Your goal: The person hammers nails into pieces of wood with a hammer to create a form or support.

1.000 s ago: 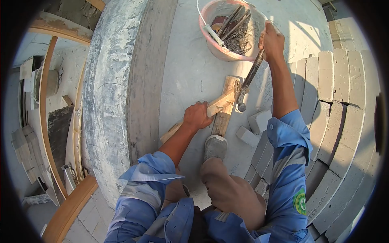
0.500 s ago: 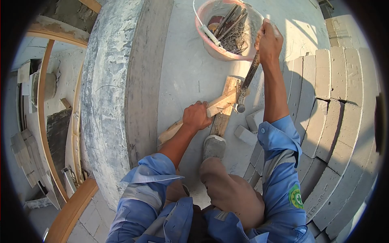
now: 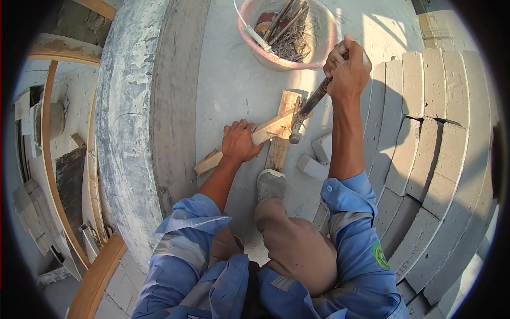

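Observation:
My right hand (image 3: 348,69) is closed round the handle of a dark metal claw hammer (image 3: 316,97). The hammer's head rests against a short wooden strip (image 3: 277,126), at the end away from my left hand. Pressed down on that strip, my left hand (image 3: 240,141) wraps its fingers over it. The strip lies slantwise across a wooden board (image 3: 277,154), and the wood looks splintered where they cross. My shoe (image 3: 271,185) stands on the near end of the board.
A pinkish bucket (image 3: 276,63) of nails and metal bars stands ahead. Stacked grey blocks (image 3: 419,154) line the right, with loose block pieces (image 3: 312,167) by the board. A thick weathered beam (image 3: 130,117) runs along the left, beyond it wooden frame strips (image 3: 49,122).
My right hand has come toward me and slightly right, tilting the hammer handle lower while its head stays at the wood. My left hand keeps its hold. The whole view has shifted slightly.

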Demonstrator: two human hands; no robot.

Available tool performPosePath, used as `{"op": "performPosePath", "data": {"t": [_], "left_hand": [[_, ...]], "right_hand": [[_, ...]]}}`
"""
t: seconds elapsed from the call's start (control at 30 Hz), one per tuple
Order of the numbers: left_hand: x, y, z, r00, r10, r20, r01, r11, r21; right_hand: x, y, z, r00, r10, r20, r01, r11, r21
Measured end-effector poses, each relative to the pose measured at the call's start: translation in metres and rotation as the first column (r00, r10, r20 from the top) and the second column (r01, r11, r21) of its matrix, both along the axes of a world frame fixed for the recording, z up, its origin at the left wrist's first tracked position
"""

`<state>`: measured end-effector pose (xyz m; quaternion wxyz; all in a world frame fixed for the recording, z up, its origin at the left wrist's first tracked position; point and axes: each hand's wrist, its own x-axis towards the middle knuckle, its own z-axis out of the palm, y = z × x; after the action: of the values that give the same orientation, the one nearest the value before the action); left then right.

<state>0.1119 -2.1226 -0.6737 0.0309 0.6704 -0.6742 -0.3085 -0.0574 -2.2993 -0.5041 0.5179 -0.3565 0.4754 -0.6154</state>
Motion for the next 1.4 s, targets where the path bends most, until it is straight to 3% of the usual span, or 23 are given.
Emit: {"op": "performPosePath", "data": {"t": [0.13, 0.2, 0.27, 0.33, 0.4, 0.6, 0.67, 0.7, 0.77, 0.83, 1.13, 1.2, 1.27, 1.33, 1.4], "left_hand": [[0.004, 0.012, 0.009, 1.000, -0.014, -0.003, 0.013, 0.996, -0.089], [0.003, 0.009, 0.009, 1.000, -0.024, 0.013, 0.025, 0.989, -0.145], [0.001, 0.004, 0.006, 1.000, 0.007, 0.006, -0.007, 0.998, -0.057], [0.001, 0.003, -0.001, 0.999, 0.028, 0.018, -0.027, 0.997, -0.068], [-0.001, 0.004, -0.005, 0.999, 0.026, -0.029, -0.030, 0.991, -0.130], [-0.002, 0.003, -0.006, 0.999, 0.019, -0.032, -0.022, 0.996, -0.083], [-0.001, 0.004, -0.006, 0.999, 0.015, -0.037, -0.018, 0.997, -0.073], [0.000, 0.001, -0.006, 0.999, 0.011, -0.040, -0.014, 0.997, -0.078], [0.004, -0.004, -0.005, 0.999, 0.001, -0.042, -0.003, 0.999, -0.053], [0.000, 0.000, 0.003, 0.999, -0.018, -0.046, 0.016, 0.998, -0.054], [0.002, 0.016, 0.007, 0.996, -0.018, -0.088, 0.002, 0.985, -0.171], [0.003, 0.016, 0.011, 0.996, -0.014, -0.091, -0.007, 0.975, -0.222], [0.001, 0.010, 0.009, 0.998, 0.010, -0.069, -0.021, 0.986, -0.163], [0.001, 0.000, 0.005, 0.999, 0.009, -0.032, -0.011, 0.996, -0.087], [0.001, -0.001, 0.000, 1.000, -0.004, -0.029, 0.002, 0.997, -0.080]], "right_hand": [[0.001, 0.034, 0.024, 1.000, 0.011, 0.008, -0.010, 0.993, -0.119], [0.004, 0.030, 0.026, 0.999, -0.008, -0.046, 0.004, 0.998, -0.067], [-0.001, -0.001, 0.006, 0.998, 0.030, -0.048, -0.032, 0.999, -0.041], [-0.004, -0.028, -0.011, 0.995, 0.095, -0.028, -0.090, 0.983, 0.163], [-0.007, -0.036, -0.009, 0.992, 0.121, -0.048, -0.109, 0.974, 0.196], [-0.020, -0.084, -0.025, 0.990, 0.134, -0.044, -0.112, 0.936, 0.333], [-0.013, -0.092, -0.033, 0.978, 0.087, -0.192, -0.024, 0.951, 0.308], [-0.007, -0.085, -0.025, 0.970, 0.123, -0.208, -0.063, 0.959, 0.275], [0.006, -0.034, -0.011, 0.989, 0.111, -0.102, -0.102, 0.990, 0.094], [-0.008, 0.047, 0.003, 0.999, 0.031, 0.024, -0.027, 0.987, -0.156], [0.004, 0.099, 0.032, 0.999, -0.038, -0.029, 0.028, 0.955, -0.295], [0.004, 0.095, 0.034, 0.998, -0.048, -0.040, 0.036, 0.966, -0.256], [0.002, 0.075, 0.026, 0.997, -0.058, -0.049, 0.044, 0.967, -0.250], [0.001, 0.035, 0.007, 0.996, -0.013, -0.088, 0.009, 0.998, -0.055], [0.001, 0.009, 0.006, 0.992, 0.068, -0.102, -0.069, 0.998, -0.008]]}}
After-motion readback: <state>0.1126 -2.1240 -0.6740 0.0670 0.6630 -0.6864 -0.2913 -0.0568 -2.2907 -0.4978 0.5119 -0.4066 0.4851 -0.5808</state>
